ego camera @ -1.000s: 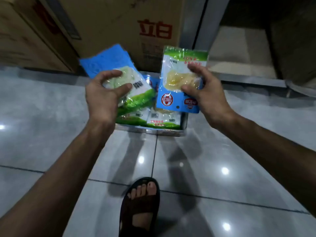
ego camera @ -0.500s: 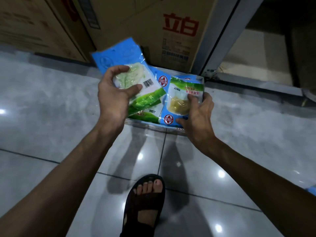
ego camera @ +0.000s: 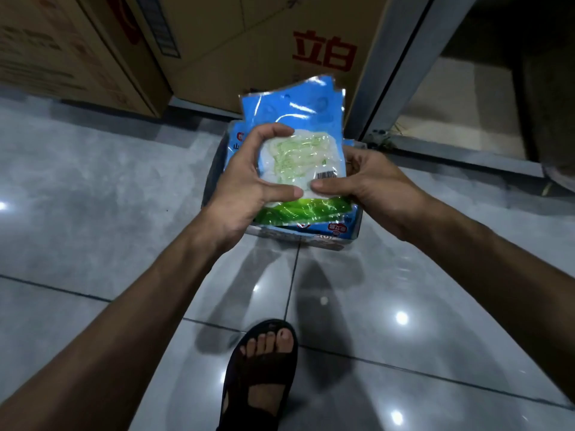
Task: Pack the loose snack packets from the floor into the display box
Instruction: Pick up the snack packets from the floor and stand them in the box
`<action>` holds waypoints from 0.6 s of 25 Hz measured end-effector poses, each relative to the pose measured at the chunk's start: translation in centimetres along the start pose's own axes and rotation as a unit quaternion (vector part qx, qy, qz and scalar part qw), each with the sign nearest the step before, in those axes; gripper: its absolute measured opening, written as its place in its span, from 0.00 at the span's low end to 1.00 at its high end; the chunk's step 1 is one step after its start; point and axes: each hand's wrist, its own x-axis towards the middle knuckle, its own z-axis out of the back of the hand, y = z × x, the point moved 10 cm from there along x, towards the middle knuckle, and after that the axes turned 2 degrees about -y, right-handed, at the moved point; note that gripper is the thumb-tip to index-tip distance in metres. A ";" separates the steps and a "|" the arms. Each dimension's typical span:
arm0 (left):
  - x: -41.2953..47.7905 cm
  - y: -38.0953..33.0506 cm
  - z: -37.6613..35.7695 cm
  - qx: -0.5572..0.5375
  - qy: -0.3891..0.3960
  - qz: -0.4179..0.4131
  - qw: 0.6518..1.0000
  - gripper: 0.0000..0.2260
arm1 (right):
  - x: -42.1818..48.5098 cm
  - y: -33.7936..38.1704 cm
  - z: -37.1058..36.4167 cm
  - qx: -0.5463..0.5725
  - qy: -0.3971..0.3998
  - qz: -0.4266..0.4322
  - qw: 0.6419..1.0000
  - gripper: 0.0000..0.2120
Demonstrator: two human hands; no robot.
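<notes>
Both the left hand [ego camera: 245, 194] and right hand [ego camera: 373, 185] grip one stack of snack packets [ego camera: 298, 150], held just over the display box [ego camera: 323, 242] on the floor [ego camera: 93, 197]. Square its edges first, then lower it flat between the box walls.

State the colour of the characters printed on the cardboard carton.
Red characters, shown in the head view.

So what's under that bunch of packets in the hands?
The display box on the floor, with blue packets lying inside; only their near edges show. The held packets, gripped by left hand and right hand, hide the rest.
</notes>
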 end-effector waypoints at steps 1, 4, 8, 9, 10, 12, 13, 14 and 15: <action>0.1 0.2 -0.4 -0.006 0.013 0.008 1.000 0.30 | -0.1 -0.1 0.2 0.002 -0.015 0.003 1.000 0.24; 0.5 1.1 0.0 -0.017 -0.012 0.046 0.999 0.24 | -0.6 1.2 1.0 -0.007 -0.072 0.037 0.997 0.18; 0.7 -0.5 2.4 0.149 -0.143 0.028 0.978 0.13 | -1.6 4.7 1.7 -0.177 -0.186 0.143 0.956 0.14; 0.7 -0.9 1.8 0.108 -0.127 0.043 0.985 0.14 | -2.1 5.6 0.7 -0.231 -0.198 0.179 0.936 0.16; 0.9 -0.8 1.0 0.038 -0.099 0.071 0.992 0.17 | -2.5 6.4 -0.7 -0.288 -0.201 0.216 0.911 0.18; 1.1 -1.1 -0.1 -0.052 -0.066 0.093 0.992 0.17 | -2.8 6.7 -3.8 -0.367 -0.172 0.258 0.877 0.22; 1.3 -1.3 0.3 -0.057 -0.077 0.089 0.991 0.13 | -2.7 6.3 -5.1 -0.375 -0.140 0.255 0.880 0.23; 1.4 -1.4 1.0 -0.065 -0.097 0.085 0.990 0.09 | -2.5 5.6 -6.0 -0.369 -0.095 0.239 0.893 0.25; 1.5 -1.0 2.0 -0.084 -0.116 0.089 0.986 0.09 | -2.4 4.8 -6.7 -0.347 -0.045 0.218 0.911 0.28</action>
